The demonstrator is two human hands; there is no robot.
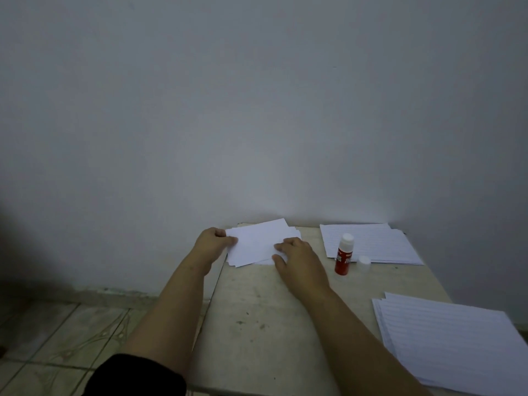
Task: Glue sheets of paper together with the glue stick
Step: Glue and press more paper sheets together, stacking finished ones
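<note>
White plain sheets [257,244], loosely stacked, overhang the surface [257,310] at its far left corner: left hand [213,241] pinches their left edge, right hand [297,252] presses flat. Uncapped red glue stick [343,254] upright right of them; bare surface nearer.

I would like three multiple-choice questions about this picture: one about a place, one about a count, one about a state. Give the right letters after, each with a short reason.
1. Where does the glue stick stand?
A. beside the far lined stack
B. on the floor
C. in the right hand

2. How many lined paper stacks lie on the table?
A. one
B. two
C. four

3. What is the state of the glue stick?
A. capped
B. uncapped, upright
C. lying flat

Answers:
1 A, it stands at the near edge of the far lined stack.
2 B, the far one and the near lined stack.
3 B, its cap sits apart beside it.
</note>
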